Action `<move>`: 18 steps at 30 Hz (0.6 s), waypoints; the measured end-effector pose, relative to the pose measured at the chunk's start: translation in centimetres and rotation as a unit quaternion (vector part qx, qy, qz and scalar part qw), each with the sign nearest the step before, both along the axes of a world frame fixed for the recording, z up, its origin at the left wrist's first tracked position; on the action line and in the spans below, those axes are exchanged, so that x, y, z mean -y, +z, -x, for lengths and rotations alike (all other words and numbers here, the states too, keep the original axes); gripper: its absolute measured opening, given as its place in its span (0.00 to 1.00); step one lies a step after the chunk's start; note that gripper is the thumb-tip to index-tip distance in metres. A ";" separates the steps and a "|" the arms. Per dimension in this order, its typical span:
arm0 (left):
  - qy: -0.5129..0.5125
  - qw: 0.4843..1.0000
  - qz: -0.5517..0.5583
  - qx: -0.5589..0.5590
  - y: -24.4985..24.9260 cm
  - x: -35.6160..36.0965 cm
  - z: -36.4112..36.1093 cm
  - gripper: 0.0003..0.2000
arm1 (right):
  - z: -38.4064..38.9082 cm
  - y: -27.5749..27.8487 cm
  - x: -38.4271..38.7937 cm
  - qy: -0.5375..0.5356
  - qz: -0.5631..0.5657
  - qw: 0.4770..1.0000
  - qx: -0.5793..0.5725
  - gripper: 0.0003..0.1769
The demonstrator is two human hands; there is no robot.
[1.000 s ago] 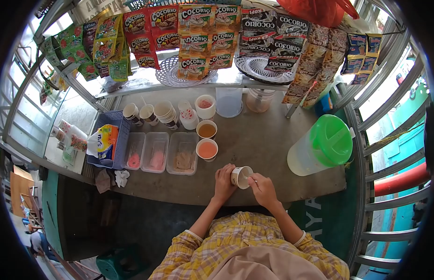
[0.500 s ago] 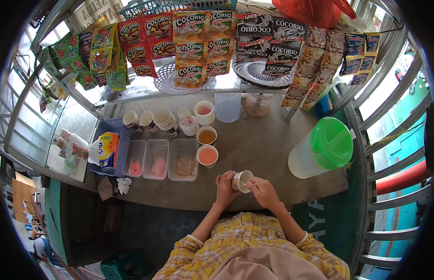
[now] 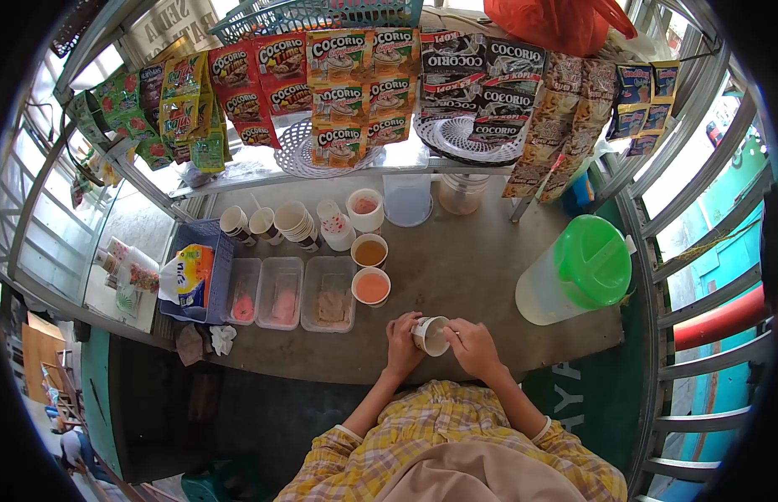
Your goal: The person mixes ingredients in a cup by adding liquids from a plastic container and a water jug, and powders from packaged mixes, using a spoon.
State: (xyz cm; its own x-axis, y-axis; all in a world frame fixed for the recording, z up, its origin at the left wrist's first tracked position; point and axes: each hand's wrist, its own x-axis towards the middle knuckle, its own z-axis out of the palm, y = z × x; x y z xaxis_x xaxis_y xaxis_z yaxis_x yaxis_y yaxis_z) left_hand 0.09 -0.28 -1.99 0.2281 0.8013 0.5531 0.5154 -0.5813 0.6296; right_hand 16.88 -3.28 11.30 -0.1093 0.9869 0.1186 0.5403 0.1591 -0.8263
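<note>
My left hand is wrapped round a white paper cup near the front edge of the counter. The cup leans a little, with its mouth facing up toward me and a pale content inside. My right hand is closed at the cup's right rim, pinching a thin handle that looks like a spoon; most of it is hidden by the fingers and cup. Beyond my left hand stand a paper cup of orange-pink drink and a paper cup of amber drink.
Plastic tubs with pink and brown powder line the left, beside a blue basket and stacked paper cups. A large jug with a green lid stands right. Drink sachets hang from the shelf above.
The cup and both hands have shifted slightly, with the cup's mouth a little lower and to the left. The right hand stays at the rim. The whole view has tilted a little.
</note>
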 end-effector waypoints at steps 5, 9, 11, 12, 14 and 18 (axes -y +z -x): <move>0.014 1.000 -0.012 0.005 0.0 0.0 0.0 0.37 | 0.2 -0.1 0.4 0.000 0.060 0.996 -0.072 0.13; 0.021 1.000 -0.001 -0.010 0.5 0.2 0.1 0.36 | 0.1 -0.7 0.8 -0.003 0.046 0.999 -0.025 0.12; 0.021 1.000 -0.008 -0.006 0.5 0.1 0.2 0.35 | 0.2 -0.6 1.0 -0.002 0.095 0.990 -0.104 0.12; 0.020 1.000 -0.010 -0.005 0.5 0.1 0.2 0.35 | 0.2 -0.5 1.1 -0.007 0.061 0.997 -0.054 0.13; 0.021 1.000 -0.015 -0.004 0.5 0.1 0.2 0.36 | 0.2 -0.5 1.3 -0.014 -0.008 0.999 0.046 0.13; 0.019 1.000 -0.009 0.017 0.4 0.4 0.2 0.36 | 0.2 -1.2 1.8 -0.001 0.051 0.998 -0.043 0.12</move>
State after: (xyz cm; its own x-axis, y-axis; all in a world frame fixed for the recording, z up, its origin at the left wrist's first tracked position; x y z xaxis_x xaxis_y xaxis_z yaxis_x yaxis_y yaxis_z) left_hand -0.12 -0.65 -1.61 0.1775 0.7984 0.5753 0.5156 -0.5734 0.6367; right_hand 16.68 -5.12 10.12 -0.1003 0.9946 0.0265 0.4678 0.0707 -0.8810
